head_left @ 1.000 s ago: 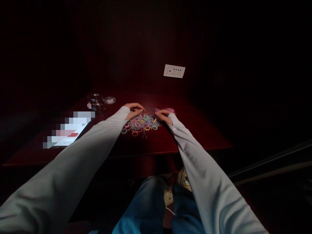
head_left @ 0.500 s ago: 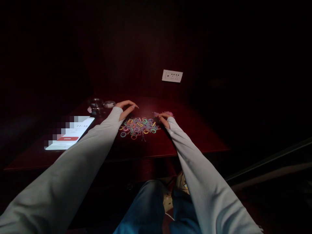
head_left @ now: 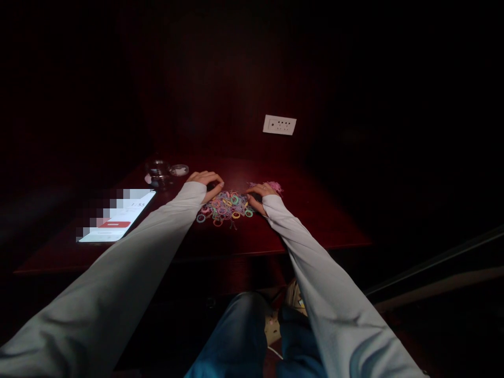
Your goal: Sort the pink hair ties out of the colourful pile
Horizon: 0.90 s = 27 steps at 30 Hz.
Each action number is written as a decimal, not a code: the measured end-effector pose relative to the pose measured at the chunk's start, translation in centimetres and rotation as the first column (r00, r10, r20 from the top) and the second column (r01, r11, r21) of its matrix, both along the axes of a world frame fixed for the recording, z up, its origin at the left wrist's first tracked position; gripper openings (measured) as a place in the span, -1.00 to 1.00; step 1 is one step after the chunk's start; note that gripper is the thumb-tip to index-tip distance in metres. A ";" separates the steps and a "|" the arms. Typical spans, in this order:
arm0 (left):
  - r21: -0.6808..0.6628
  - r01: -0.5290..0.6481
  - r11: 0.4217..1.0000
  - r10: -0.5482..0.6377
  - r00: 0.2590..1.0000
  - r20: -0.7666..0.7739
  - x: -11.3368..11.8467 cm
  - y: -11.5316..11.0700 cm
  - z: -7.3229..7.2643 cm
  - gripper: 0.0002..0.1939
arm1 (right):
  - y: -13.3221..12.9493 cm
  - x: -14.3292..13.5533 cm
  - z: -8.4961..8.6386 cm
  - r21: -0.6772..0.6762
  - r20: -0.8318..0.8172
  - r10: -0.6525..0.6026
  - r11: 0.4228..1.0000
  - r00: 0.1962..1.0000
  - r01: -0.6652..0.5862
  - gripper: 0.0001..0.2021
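A heap of small coloured elastic bands (head_left: pixel 225 208), yellow, green, pink, blue and purple, lies on the dark red table (head_left: pixel 315 220). At its far left edge is my left hand (head_left: pixel 208 181), palm down, with curved fingers apart from the thumb and nothing seen in it. My right hand (head_left: pixel 261 193) rests at the heap's right edge, thumb and fingers spread and bent toward the bands. Just behind that hand lies a bunch of pink bands (head_left: pixel 276 186), partly hidden by it. Some purple bands show past its fingertips.
On the left lies a phone (head_left: pixel 124 218) with its screen lit. Behind it stand a clear jar (head_left: pixel 158 173) and a round clear lid (head_left: pixel 180 170). A white socket plate (head_left: pixel 279 125) is on the dark wall. The table's front edge runs above my knees.
My right hand has moved from the pink bunch back to the heap, its fingers opening. My left hand has turned and come lower, closer to the heap.
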<state>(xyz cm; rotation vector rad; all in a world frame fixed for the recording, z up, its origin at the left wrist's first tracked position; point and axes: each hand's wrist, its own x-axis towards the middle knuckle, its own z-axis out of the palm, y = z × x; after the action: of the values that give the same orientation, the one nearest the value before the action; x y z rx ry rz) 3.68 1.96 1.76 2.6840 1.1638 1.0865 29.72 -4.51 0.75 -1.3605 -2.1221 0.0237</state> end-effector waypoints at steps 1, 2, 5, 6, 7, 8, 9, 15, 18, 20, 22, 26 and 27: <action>0.000 -0.014 1.000 0.014 1.000 0.004 0.1 -0.1 0.1 -0.77 | -0.1 -0.1 0.1 0.037 -0.004 -0.004 0.999 1.000 0.004 -0.75; 0.000 -0.026 1.000 0.026 1.000 0.006 0.2 -0.1 0.1 -0.78 | -0.2 -0.3 0.1 0.069 -0.001 0.004 0.998 1.000 -0.004 -0.74; 0.001 -0.017 1.000 0.017 1.000 -0.012 0.4 -0.3 0.3 -0.77 | -0.6 -1.0 0.3 0.125 0.061 0.081 0.988 0.995 -0.088 -0.71; 0.002 0.005 1.000 -0.005 1.000 -0.025 0.4 -0.4 0.4 -0.76 | -0.7 -1.3 0.3 0.129 0.090 0.113 0.984 0.990 -0.124 -0.68; 0.003 0.036 0.999 -0.036 0.999 -0.041 0.4 -0.6 0.4 -0.75 | -0.8 -1.5 0.3 0.127 0.116 0.139 0.980 0.983 -0.154 -0.65; 0.005 0.074 0.997 -0.074 0.996 -0.059 0.3 -0.7 0.5 -0.74 | -0.8 -1.7 0.3 0.121 0.138 0.159 0.977 0.978 -0.176 -0.63; 0.005 0.113 0.994 -0.112 0.991 -0.077 0.3 -0.9 0.5 -0.73 | -0.8 -1.8 0.2 0.111 0.155 0.171 0.976 0.973 -0.189 -0.61; -0.022 0.221 0.975 -0.222 0.964 -0.145 0.1 -1.3 0.5 -0.64 | 0.1 -1.2 -0.3 0.059 0.092 0.174 0.982 0.980 -0.180 -0.68; -0.036 0.239 0.970 -0.241 0.956 -0.165 0.1 -1.0 0.2 -0.60 | 0.5 -0.9 -0.5 0.063 0.024 0.179 0.982 0.983 -0.181 -0.74; -0.042 0.248 0.968 -0.252 0.953 -0.169 0.1 -0.8 0.0 -0.59 | 0.6 -0.9 -0.6 0.065 -0.021 0.177 0.982 0.984 -0.175 -0.79; -0.043 0.252 0.967 -0.255 0.952 -0.169 0.1 -0.6 -0.2 -0.61 | 0.6 -0.9 -0.5 0.055 -0.078 0.159 0.986 0.984 -0.155 -0.84; -0.054 0.252 0.966 -0.257 0.951 -0.172 0.1 -0.5 -0.2 -0.71 | 0.7 -0.8 -0.4 0.009 -0.249 0.066 0.998 0.966 -0.066 -0.84; -0.058 0.253 0.966 -0.259 0.951 -0.169 0.1 -0.5 -0.2 -0.73 | 0.7 -0.8 -0.4 -0.002 -0.305 0.039 0.999 0.952 -0.042 -0.82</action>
<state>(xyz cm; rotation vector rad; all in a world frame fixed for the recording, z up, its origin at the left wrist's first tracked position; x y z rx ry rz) 3.77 1.48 1.52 2.8474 0.8094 0.7984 28.92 -3.79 0.35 -1.2295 -1.8905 0.2451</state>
